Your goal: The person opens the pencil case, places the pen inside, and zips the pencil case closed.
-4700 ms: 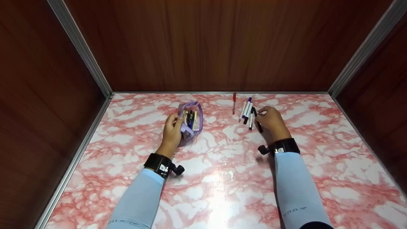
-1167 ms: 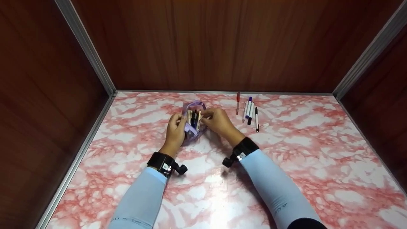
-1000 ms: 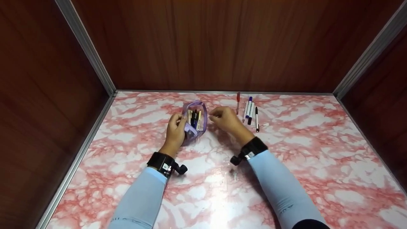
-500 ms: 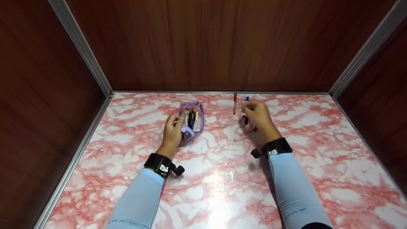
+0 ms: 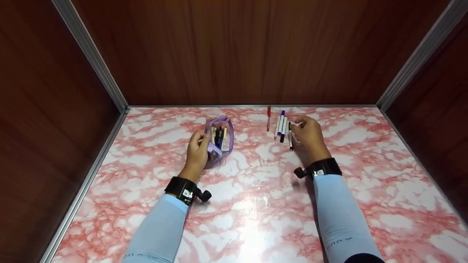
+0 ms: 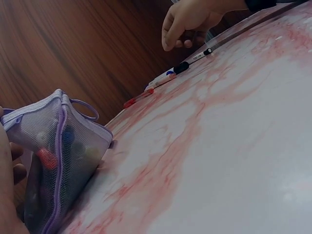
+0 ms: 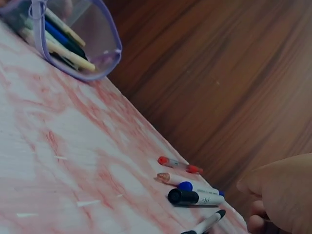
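Note:
My left hand [image 5: 197, 152] grips the near left side of a purple mesh pencil case [image 5: 231, 140], its top unzipped. Several pens [image 5: 219, 137] show inside it; in the left wrist view they appear through the mesh [image 6: 80, 161]. My right hand [image 5: 310, 136] hovers with bent fingers at the right end of a row of pens. Its fingertips are close to the black cap of a slim white pen [image 5: 291, 141]. In the right wrist view, the thumb and fingers [image 7: 256, 187] stand apart from that pen, with nothing seen between them.
Left of the slim pen lie a black-capped white marker [image 5: 283, 128], a blue-capped marker [image 5: 281, 122] and a pale pencil [image 5: 276, 129]. A red-capped pen [image 5: 268, 118] lies farther left. Wooden panels [image 5: 248, 54] enclose the marbled table [image 5: 252, 175] at back and sides.
My right hand has moved from the pencil case back rightward to the row of pens. A black pen formerly at the row's right end is gone from there. My left hand keeps its grip.

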A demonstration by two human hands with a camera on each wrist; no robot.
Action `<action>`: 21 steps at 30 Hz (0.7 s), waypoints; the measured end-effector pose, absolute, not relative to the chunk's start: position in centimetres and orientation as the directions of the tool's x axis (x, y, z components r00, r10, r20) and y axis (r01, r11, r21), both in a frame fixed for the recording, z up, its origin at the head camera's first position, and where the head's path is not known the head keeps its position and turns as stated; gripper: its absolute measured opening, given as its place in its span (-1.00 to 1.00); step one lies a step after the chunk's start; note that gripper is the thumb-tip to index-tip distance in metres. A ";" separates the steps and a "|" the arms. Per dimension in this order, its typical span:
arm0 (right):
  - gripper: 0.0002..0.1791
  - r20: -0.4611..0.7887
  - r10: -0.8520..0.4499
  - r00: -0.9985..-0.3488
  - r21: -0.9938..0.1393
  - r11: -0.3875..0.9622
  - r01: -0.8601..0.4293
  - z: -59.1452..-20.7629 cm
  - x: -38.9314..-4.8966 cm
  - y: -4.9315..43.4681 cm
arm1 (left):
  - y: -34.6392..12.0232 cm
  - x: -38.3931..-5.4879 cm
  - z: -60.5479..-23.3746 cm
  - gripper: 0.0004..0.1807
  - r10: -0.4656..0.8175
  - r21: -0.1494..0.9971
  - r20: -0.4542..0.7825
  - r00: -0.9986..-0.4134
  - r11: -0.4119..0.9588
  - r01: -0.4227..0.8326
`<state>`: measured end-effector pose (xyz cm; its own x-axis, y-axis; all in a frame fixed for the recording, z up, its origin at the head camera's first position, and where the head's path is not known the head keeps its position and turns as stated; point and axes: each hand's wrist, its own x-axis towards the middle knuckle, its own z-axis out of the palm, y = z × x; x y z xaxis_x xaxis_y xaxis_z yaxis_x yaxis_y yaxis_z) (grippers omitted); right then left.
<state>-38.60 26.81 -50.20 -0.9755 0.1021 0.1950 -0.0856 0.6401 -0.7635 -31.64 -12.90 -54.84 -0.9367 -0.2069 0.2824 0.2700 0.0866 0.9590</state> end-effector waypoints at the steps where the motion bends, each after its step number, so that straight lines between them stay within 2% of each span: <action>1: -0.64 0.189 0.093 -0.977 -0.755 0.651 -0.084 -50.4 -38.7 26.9 | -12.9 -31.6 -54.8 -0.80 -0.209 0.958 0.284 -0.936 0.091 0.271; 8: -0.47 0.115 0.045 -0.992 -0.699 0.713 -0.049 -51.1 -38.6 27.0 | -12.9 -31.8 -54.8 -0.82 -0.217 0.956 0.292 -0.932 0.093 0.278; 21: -0.46 0.046 0.016 -0.999 -0.668 0.744 -0.019 -50.9 -38.3 27.2 | -12.8 -31.6 -54.7 -0.82 -0.220 0.963 0.268 -0.938 0.071 0.259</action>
<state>-38.31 27.17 -50.89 -0.9988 0.0155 0.0456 -0.0189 0.7441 -0.6678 -31.61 -12.82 -54.69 -0.9380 -0.2196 0.2683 0.2589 0.0708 0.9633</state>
